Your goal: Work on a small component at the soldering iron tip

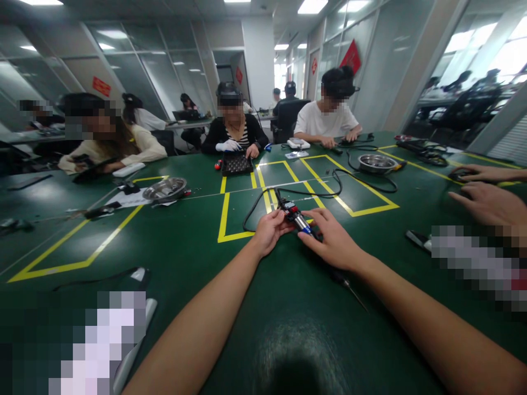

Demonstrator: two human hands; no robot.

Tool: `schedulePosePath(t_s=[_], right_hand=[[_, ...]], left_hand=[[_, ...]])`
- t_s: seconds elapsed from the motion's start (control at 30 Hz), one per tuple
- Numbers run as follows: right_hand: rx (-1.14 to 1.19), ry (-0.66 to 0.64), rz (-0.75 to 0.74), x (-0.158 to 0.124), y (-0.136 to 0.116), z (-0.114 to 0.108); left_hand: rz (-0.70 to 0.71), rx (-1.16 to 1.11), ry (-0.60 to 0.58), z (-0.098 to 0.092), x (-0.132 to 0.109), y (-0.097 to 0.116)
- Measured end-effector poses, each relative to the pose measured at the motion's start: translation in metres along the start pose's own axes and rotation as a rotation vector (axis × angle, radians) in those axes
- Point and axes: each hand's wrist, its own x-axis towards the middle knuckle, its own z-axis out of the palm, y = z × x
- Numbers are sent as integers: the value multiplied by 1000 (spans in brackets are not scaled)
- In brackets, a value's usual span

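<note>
The left hand (269, 232), curled, cradles the silver-barrelled corded tool (302, 223) at its red end above the green table (230, 329), seemingly steadying it while the half-curled right hand (334, 238) holds the blue end.

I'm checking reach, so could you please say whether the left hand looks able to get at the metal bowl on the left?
Probably yes, with a stretch: only yellow tape and black cable seem to separate the metal bowl from the left hand, which would have to release the corded tool.
</note>
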Motion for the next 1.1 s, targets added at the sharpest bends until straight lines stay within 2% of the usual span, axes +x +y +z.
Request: schedulePosePath(t_s=[0.17,0.4,0.67,0.9,1.1], right_hand=[[-272,-39,-199,-7,-10,6],[-334,-142,-283,-8,-10,5],[-265,-258,-325,-5,-1,5],[-199,-212,-361,-1,3,10],[-58,-155,-296,0,2,11]], left_hand=[[1,-12,3,-1,-1,0],[11,-20,5,-2,0,0],[1,-15,15,-1,0,-2],[-2,31,33,1,1,-2],[23,84,84,4,2,-5]])
